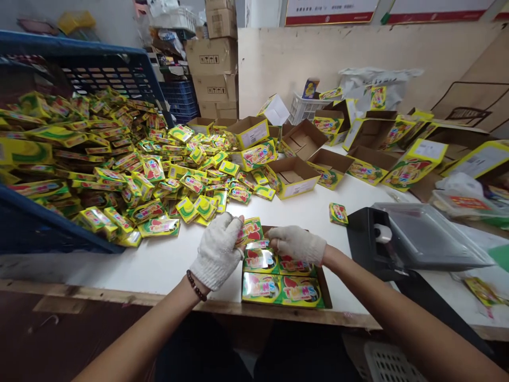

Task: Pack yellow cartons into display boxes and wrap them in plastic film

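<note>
My left hand (220,246), in a white knit glove with bare fingertips, grips a small yellow-green candy box (252,229) at the far end of an open display carton (326,289). Small candy boxes (301,291) lie flat in rows inside that carton, printed with colourful letters and red fruit. Over the carton's far right part, my gloved right hand (296,243) has its fingers curled down; whatever they pinch is hidden. A dark bead bracelet (196,285) circles my left wrist.
A large pile of candy boxes (191,183) spills from a blue crate (115,74) at left. Open display cartons (294,175) stand along the back. One loose candy box (338,213) lies right of the carton, near a black device (368,241) and a clear plastic lid (429,233).
</note>
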Tool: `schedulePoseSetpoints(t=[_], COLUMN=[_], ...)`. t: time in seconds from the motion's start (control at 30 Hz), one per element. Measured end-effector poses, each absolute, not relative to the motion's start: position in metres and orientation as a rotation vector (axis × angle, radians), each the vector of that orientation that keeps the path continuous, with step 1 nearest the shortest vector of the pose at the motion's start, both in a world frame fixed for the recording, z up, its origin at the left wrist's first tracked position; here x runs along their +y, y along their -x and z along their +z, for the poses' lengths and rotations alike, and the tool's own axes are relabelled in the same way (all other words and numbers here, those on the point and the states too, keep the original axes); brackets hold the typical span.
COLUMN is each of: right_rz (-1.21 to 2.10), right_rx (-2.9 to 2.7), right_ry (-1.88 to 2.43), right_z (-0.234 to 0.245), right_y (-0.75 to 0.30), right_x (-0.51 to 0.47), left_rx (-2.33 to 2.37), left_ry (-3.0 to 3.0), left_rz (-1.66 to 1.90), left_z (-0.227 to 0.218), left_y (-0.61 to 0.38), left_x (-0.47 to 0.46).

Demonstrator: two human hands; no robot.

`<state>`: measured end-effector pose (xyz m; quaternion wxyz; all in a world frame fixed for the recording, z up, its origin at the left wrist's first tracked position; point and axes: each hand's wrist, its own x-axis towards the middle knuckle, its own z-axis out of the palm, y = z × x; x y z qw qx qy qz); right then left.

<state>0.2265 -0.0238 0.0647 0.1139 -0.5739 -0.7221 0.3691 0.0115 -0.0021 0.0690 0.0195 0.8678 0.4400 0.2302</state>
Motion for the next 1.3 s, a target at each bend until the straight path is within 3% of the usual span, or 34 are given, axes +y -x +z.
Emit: schedulePoseSetpoints(t=[0.1, 0.27, 0.53, 0.67, 0.8, 0.97, 1.3], right_rz=[1.219, 1.035, 1.426, 1.271, 0.84, 0.683, 0.438], right_rx=[-1.608, -1.728, -1.249, -1.234, -1.562, -1.995, -2.367], right_ry=[1.539, 1.592, 1.319, 1.198, 1.366, 1.586, 1.641], right_z=[0.072, 0.077, 0.059, 0.067, 0.087, 0.081, 0.059], right_y=[-0.231, -0.232, -0.227, -0.225, -0.242, -0.244, -0.22], right_x=[-0.027, -0.028, -0.041, -0.034, -0.011, 0.016, 0.012], left_rx=[1.333, 1.165, 1.16, 1.226, 1.146, 0.768, 0.888], left_ry=[-2.855, -2.789, -2.418, -2.365, -2.578, -2.921, -2.86], left_rz=[0.578, 0.561, 1.097, 1.166, 0.811, 0.193, 0.035], left_z=[0.077, 0.073, 0.054, 0.049, 0.048, 0.043, 0.033], left_y=[-0.024, -0.036, -0.039, -0.046, -0.048, -0.06, -0.061], left_x=[-0.003, -0.007, -0.006, -0.006, -0.02, -0.042, -0.053])
